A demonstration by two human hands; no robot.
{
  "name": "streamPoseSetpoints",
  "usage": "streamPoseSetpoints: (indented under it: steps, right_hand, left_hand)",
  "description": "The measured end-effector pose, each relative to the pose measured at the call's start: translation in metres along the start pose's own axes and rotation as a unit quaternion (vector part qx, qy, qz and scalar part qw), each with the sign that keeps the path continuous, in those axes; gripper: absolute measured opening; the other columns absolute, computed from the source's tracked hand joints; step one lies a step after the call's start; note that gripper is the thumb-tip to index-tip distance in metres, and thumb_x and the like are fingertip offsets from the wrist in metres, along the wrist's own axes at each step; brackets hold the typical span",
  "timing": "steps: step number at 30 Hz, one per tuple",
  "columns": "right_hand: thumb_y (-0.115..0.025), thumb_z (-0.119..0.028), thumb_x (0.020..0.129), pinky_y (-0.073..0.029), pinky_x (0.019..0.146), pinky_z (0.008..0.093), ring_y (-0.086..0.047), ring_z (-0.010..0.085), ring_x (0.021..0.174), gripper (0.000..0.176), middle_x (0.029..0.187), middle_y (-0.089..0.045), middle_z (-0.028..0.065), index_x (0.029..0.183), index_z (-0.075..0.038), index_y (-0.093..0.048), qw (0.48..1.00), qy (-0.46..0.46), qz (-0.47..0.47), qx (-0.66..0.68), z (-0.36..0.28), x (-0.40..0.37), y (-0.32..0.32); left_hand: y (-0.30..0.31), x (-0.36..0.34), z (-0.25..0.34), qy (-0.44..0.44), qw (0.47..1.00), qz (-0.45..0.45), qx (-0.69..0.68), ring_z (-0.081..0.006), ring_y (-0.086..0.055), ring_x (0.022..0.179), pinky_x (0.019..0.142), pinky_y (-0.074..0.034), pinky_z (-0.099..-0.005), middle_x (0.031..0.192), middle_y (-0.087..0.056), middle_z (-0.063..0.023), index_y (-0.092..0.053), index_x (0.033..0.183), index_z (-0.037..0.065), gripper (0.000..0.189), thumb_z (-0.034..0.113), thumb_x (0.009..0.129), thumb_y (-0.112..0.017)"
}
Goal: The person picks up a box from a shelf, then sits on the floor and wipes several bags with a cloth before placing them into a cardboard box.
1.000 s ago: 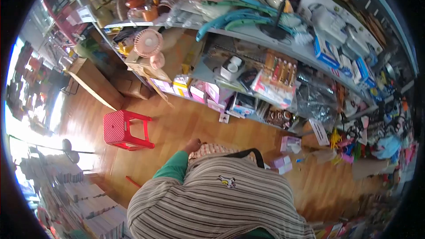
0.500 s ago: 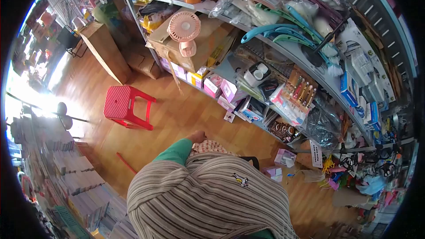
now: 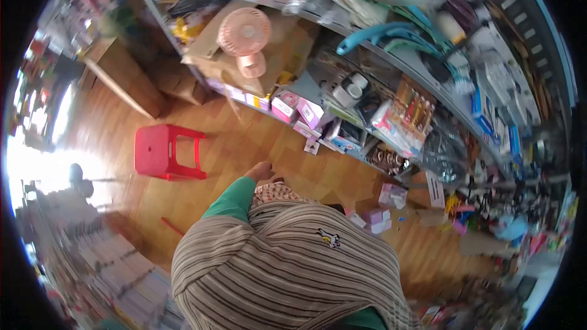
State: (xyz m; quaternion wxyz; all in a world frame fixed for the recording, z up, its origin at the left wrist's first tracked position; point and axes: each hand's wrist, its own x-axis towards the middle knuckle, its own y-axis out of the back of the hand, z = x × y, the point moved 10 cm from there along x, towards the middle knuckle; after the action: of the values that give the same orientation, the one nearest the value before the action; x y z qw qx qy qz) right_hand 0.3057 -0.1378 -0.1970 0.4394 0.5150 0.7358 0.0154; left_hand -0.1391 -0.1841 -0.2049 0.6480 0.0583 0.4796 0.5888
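My left hand point(image 3: 262, 171) hangs beyond the green sleeve, over the wooden floor near my patterned trouser leg point(image 3: 275, 194); its fingers are too small and blurred to read. A red plastic stool point(image 3: 160, 151) stands on the floor to its left. Above it in the view, a pink fan point(image 3: 244, 33) is in front of a brown cardboard box point(image 3: 287, 46) on the shelf unit. My right hand is out of view; only part of a green sleeve point(image 3: 361, 319) shows at the bottom, beside the striped shirt.
Shelves point(image 3: 397, 61) with blue brushes point(image 3: 385, 35) and packaged goods run along the right. Small pink and white boxes point(image 3: 377, 220) lie on the floor near my body. Stacks of books or paper point(image 3: 122, 263) line the lower left. A tall carton point(image 3: 125, 76) stands at the upper left.
The view has shifted and blurred slightly. The stool appears a little farther left and turned, the fan a little higher and left. My left hand appears farther up and left, with more of its wrist visible.
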Motion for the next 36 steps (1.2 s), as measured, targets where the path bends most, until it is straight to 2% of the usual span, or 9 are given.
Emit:
streamPoseSetpoints:
  steps: [8,14,16,20,22,30,33,35,36]
  right_hand:
    - [-0.054,-0.027,0.074,-0.041,0.066,0.0323,-0.054,0.0220,0.077,0.028,0.076,-0.055,0.0143,0.080,0.000,-0.057,0.990,-0.058,-0.111,-0.061,-0.058,-0.054,-0.036]
    - [-0.047,-0.026,0.079,-0.040,0.063,0.0308,-0.050,0.0169,0.069,0.026,0.075,-0.054,0.0107,0.077,-0.002,-0.054,0.992,0.069,-0.097,-0.052,-0.066,-0.074,-0.058]
    - [-0.045,-0.026,0.080,-0.040,0.062,0.0303,-0.048,0.0152,0.067,0.025,0.075,-0.053,0.0095,0.076,-0.002,-0.054,0.982,0.146,-0.085,-0.083,-0.075,-0.078,-0.064]
    - [-0.046,-0.020,0.071,-0.038,0.068,0.0335,-0.050,0.0200,0.070,0.022,0.075,-0.056,0.0109,0.076,-0.002,-0.057,0.989,0.138,-0.047,-0.022,-0.105,-0.099,-0.054]
    - [-0.050,-0.019,0.071,-0.038,0.056,0.0325,-0.047,0.0163,0.058,0.019,0.059,-0.051,0.0112,0.067,-0.001,-0.054,0.995,0.102,-0.012,0.002,-0.111,-0.101,-0.047]
    - [-0.054,-0.032,0.073,-0.038,0.054,0.0401,-0.051,0.0329,0.058,0.037,0.064,-0.050,0.0235,0.069,0.005,-0.054,0.995,0.095,0.026,0.016,-0.125,-0.117,-0.044]
    - [-0.055,-0.032,0.073,-0.038,0.054,0.0396,-0.051,0.0319,0.059,0.038,0.066,-0.051,0.0232,0.069,0.005,-0.054,0.997,0.060,0.027,0.041,-0.120,-0.127,-0.044]
    - [-0.056,-0.029,0.073,-0.035,0.049,0.0369,-0.043,0.0219,0.054,0.034,0.058,-0.046,0.0179,0.065,0.004,-0.051,0.996,0.045,0.044,0.059,-0.110,-0.132,-0.045]
    - [-0.057,-0.025,0.074,-0.031,0.045,0.0342,-0.035,0.0120,0.049,0.033,0.051,-0.040,0.0127,0.061,0.003,-0.047,0.995,0.036,0.059,0.070,-0.103,-0.136,-0.044]
  left_hand:
    - [-0.010,0.004,-0.024,-0.028,0.999,-0.033,-0.024,-0.0333,-0.054,0.089,0.078,-0.042,-0.0379,0.090,-0.057,-0.0222,-0.057,0.091,-0.001,0.038,0.031,0.071,-0.057]
    - [-0.013,0.022,-0.051,0.033,0.995,-0.059,-0.068,-0.0327,-0.055,0.086,0.075,-0.044,-0.0380,0.086,-0.058,-0.0201,-0.056,0.093,0.004,0.036,0.032,0.071,-0.057]
    - [-0.069,0.085,-0.126,-0.016,0.991,-0.087,-0.100,-0.0310,-0.056,0.082,0.071,-0.045,-0.0371,0.082,-0.059,-0.0182,-0.056,0.092,0.005,0.034,0.033,0.072,-0.057]
    - [-0.037,0.076,-0.098,-0.013,0.983,-0.140,-0.120,-0.0175,-0.056,0.052,0.053,-0.045,-0.0302,0.059,-0.057,-0.0094,-0.054,0.089,0.008,0.027,0.031,0.076,-0.055]
    - [-0.031,0.063,-0.088,0.066,0.944,-0.204,-0.251,-0.0138,-0.053,0.049,0.046,-0.043,-0.0261,0.059,-0.054,-0.0059,-0.052,0.094,0.006,0.030,0.031,0.078,-0.054]
    - [0.014,0.032,-0.023,0.075,0.978,-0.186,-0.055,-0.0117,-0.053,0.054,0.043,-0.041,-0.0249,0.065,-0.053,-0.0055,-0.051,0.095,0.004,0.026,0.024,0.079,-0.054]
    - [0.006,0.051,-0.025,0.057,0.974,-0.212,-0.048,-0.0161,-0.055,0.061,0.051,-0.044,-0.0282,0.067,-0.055,-0.0071,-0.050,0.098,0.002,0.030,0.023,0.078,-0.055]
    - [-0.005,0.058,0.020,-0.212,0.950,-0.227,0.003,-0.0224,-0.057,0.072,0.062,-0.046,-0.0307,0.076,-0.057,-0.0118,-0.050,0.098,0.001,0.030,0.021,0.077,-0.056]
    - [-0.001,0.045,0.042,-0.210,0.950,-0.233,0.003,-0.0224,-0.057,0.072,0.062,-0.046,-0.0307,0.076,-0.057,-0.0118,-0.050,0.098,0.001,0.030,0.021,0.077,-0.056]
